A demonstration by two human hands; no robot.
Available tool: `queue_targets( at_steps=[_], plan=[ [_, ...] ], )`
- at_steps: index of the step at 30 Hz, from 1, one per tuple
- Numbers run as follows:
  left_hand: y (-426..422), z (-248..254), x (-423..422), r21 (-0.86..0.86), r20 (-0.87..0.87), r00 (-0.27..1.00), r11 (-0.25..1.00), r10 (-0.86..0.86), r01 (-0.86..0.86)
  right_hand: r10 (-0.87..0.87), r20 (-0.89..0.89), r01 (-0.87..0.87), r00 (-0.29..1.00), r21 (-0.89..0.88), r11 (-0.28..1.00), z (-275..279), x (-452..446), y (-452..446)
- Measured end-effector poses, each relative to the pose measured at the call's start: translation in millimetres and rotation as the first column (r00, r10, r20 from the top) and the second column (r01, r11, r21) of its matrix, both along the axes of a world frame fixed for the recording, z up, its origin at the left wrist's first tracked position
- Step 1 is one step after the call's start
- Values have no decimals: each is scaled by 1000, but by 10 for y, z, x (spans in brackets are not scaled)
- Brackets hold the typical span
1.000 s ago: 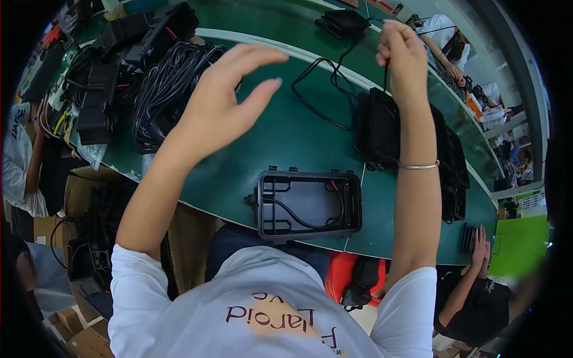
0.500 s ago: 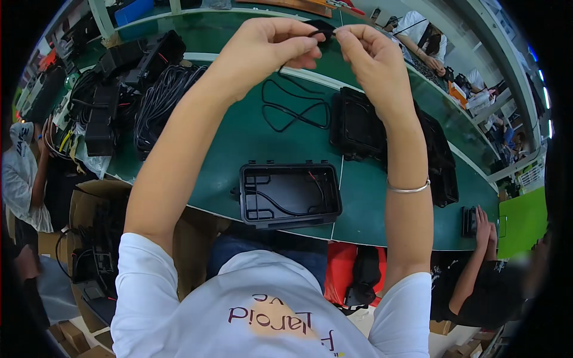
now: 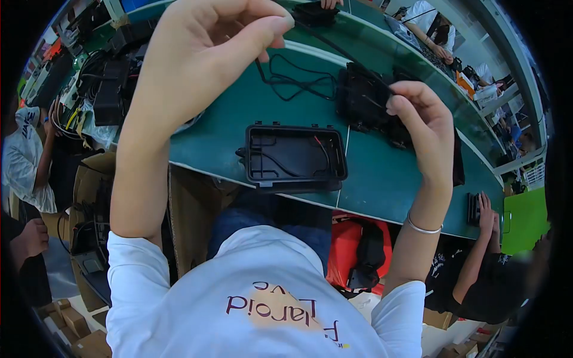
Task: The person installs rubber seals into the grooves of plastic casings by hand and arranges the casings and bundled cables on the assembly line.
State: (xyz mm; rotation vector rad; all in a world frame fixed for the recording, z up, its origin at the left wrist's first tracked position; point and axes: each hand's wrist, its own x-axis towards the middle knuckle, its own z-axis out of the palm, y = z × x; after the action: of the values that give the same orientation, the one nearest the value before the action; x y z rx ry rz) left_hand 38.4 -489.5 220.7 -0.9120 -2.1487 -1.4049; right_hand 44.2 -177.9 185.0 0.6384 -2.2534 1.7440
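Note:
A black cable (image 3: 340, 49) runs taut on a slant between my two hands, high in the view. My left hand (image 3: 218, 53), nearer the camera, pinches one end of the stretch between thumb and fingers. My right hand (image 3: 425, 119), lower and to the right, pinches the cable's other end with thumb and forefinger. More of the cable drops from my left hand and lies in loose loops on the green table (image 3: 227, 134). Below my hands an open black plastic box (image 3: 295, 186) lies near the table edge. Inside it are a dark wire and a small red wire end.
Several black boxes (image 3: 361, 98) lie behind my right hand. Cables and black cases (image 3: 110, 89) are piled at the left. A cardboard box (image 3: 89, 197) holds black parts below left. Other people work around; one person's hands (image 3: 486, 215) touch a black box at the right.
My hands have moved apart: the left up, left and closer to the camera, the right down and to the right. The cable is now stretched between them. The view has shifted slightly.

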Motion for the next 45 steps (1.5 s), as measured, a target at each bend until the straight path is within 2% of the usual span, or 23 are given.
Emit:
queue_targets(
  at_steps=[2, 5, 8, 9, 10, 13, 16, 19, 21, 24, 25, 26, 27, 31, 33, 34, 36, 39, 41, 45],
  plan=[
    [15, -83, 303, -6, 57, 987, 989, 149, -149, -24, 11, 24, 1000, -16, 1000, -93, 186, 93],
    [32, -226, 587, 148, 172, 984, 987, 36, -62, -108, 72, 110, 991, -23, 994, -234, 406, 200],
    [67, -370, 839, 256, 305, 952, 962, 11, -93, -110, 143, 117, 984, -45, 992, -309, 588, 206],
    [74, -434, 911, 330, 394, 918, 939, -47, -93, -102, 151, 110, 983, -46, 993, -348, 604, 188],
    [75, -505, 945, 403, 474, 874, 909, -111, -103, -112, 234, 128, 966, -56, 990, -385, 610, 168],
    [70, -887, 747, 400, 705, 693, 892, -153, -210, -133, 413, 166, 901, -44, 985, -648, 415, 51],
    [105, -1249, 496, 271, 771, 636, 919, -29, -286, -108, 484, 150, 868, -49, 988, -954, 109, -40],
    [148, -1276, 403, 207, 785, 617, 917, 52, -341, -125, 527, 165, 841, -31, 986, -1013, -39, -137],
    [164, -1274, 361, 169, 778, 618, 909, 114, -381, -247, 468, 241, 849, 73, 968, -1003, -102, -211],
    [153, -1390, 309, 131, 772, 616, 909, 157, -396, -271, 387, 268, 881, 63, 961, -1146, -181, -217],
    [142, -1489, 292, 112, 725, 663, 918, 186, -381, -266, 392, 262, 881, 64, 963, -1159, -186, -221],
    [131, -1548, 285, 91, 676, 705, 926, 212, -366, -291, 377, 265, 879, 120, 957, -1173, -174, -224],
    [139, -1508, 307, 79, 694, 684, 920, 225, -383, -316, 361, 268, 877, 177, 947, -1190, -161, -227],
    [110, -1570, 310, 106, 668, 713, 921, 213, -374, -306, 253, 256, 918, 211, 943, -1266, -132, -197],
    [95, -1547, 329, 86, 680, 707, 937, 194, -340, -362, 137, 282, 922, 404, 870, -1166, -127, -201],
    [93, -1561, 333, 87, 684, 703, 935, 194, -343, -360, 141, 277, 922, 408, 870, -1083, -130, -243],
    [89, -1590, 342, 157, 646, 745, 928, 163, -339, -285, -213, 355, 935, 534, 767, -883, -119, -417],
    [60, -1619, 381, 189, 646, 754, 931, 120, -311, -12, -201, 113, 979, 496, 861, -740, -182, -714],
    [51, -1619, 418, 195, 643, 756, 929, 120, -313, 193, -213, -59, 958, 511, 857, -738, -249, -927],
    [58, -1658, 473, 199, 616, 777, 928, 132, -315, 347, -234, -146, 908, 601, 786, -823, -330, -1114]
  ],
)
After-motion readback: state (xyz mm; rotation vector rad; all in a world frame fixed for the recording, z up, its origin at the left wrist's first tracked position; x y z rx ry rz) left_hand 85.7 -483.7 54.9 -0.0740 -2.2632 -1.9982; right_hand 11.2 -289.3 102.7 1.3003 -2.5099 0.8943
